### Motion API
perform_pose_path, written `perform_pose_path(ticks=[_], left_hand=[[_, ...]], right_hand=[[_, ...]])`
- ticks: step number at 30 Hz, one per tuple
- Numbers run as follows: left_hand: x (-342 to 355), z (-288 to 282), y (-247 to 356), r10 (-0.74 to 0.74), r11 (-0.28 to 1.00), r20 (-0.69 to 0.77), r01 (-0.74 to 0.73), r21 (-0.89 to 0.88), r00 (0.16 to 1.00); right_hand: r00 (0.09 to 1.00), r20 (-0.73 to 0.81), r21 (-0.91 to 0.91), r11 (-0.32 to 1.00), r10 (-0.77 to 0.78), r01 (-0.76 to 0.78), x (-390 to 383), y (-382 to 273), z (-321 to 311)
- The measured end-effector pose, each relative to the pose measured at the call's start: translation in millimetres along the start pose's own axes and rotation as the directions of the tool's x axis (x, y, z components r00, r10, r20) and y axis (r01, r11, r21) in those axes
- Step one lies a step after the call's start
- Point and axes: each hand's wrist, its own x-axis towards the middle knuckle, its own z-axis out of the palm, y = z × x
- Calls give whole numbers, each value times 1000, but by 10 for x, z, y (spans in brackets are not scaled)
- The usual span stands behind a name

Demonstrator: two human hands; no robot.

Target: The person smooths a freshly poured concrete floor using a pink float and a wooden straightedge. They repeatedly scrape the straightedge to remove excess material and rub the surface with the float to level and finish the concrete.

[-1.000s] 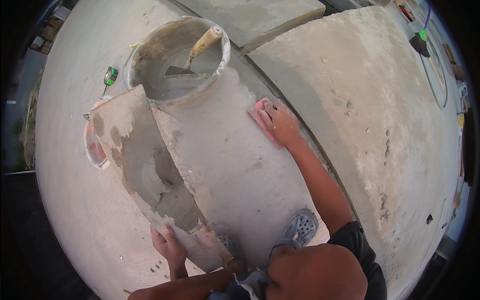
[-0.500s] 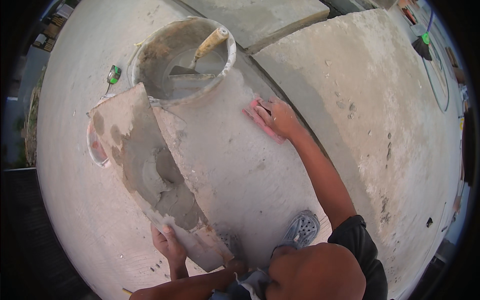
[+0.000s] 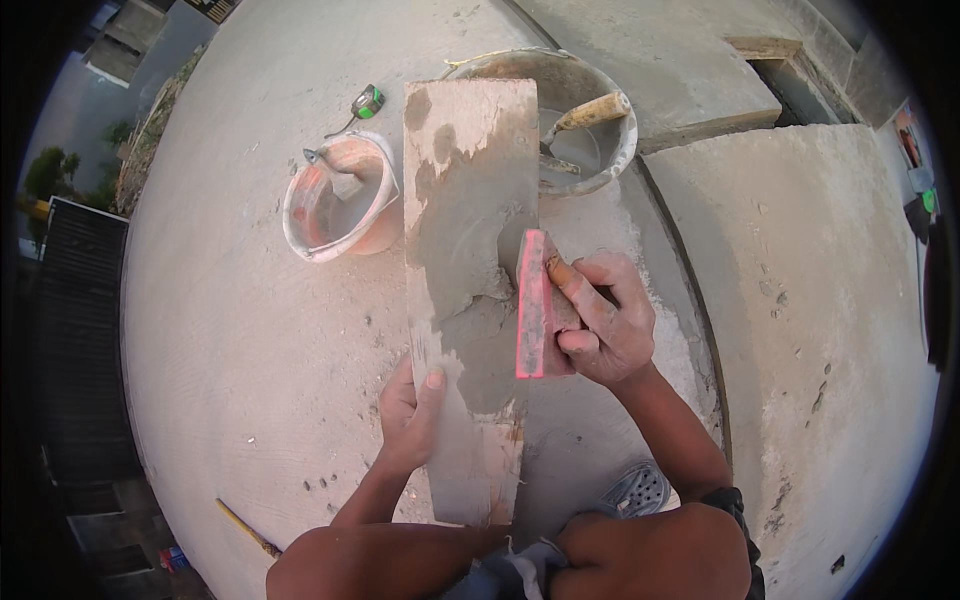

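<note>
My left hand (image 3: pixel 410 415) grips the left edge of a long board (image 3: pixel 465 455), its thumb on top. Wet grey mortar (image 3: pixel 485 340) is spread over the board's middle. In my right hand (image 3: pixel 615 320) is a pink float (image 3: pixel 533 305), held by its handle and turned on edge beside the board's right side, near the mortar. Whether the float touches the mortar I cannot tell. Behind the board's far end stands a large bucket (image 3: pixel 628 150), partly hidden, with a wooden-handled trowel (image 3: pixel 592 112) inside.
A small orange bucket (image 3: pixel 375 235) holding a brush (image 3: pixel 342 180) stands left of the board. Beyond it lies a green and black tape measure (image 3: pixel 368 101). A dark gap runs along the concrete slab (image 3: pixel 790 260) at right. A yellow stick (image 3: pixel 245 525) lies at lower left.
My right hand has lifted the float from the concrete surface and brought it left to the board, tipped on edge. The board has swung more upright in view. The view has shifted left.
</note>
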Motion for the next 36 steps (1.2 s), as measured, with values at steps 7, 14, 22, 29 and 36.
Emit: perform_pose_path(ticks=[7,14,22,29,36], left_hand=[[-37,-249,102,-132,991,-74,134,18,988],[-4,-202,-164,-28,998,-61,24,-59,998],[66,-208,-213,-57,997,0,57,-56,998],[-43,-502,-379,64,998,-181,-65,3,981],[-106,-454,-424,121,983,-210,-88,160,970]], right_hand=[[959,263,-82,993,102,-84,-627,-240,155],[927,262,-122,962,270,-246,-777,-339,-267],[957,285,60,995,55,-75,-803,-605,203],[563,296,-224,629,772,-745,-1502,-314,-794],[260,-104,-138,245,960,-960,-1327,1037,-1937]])
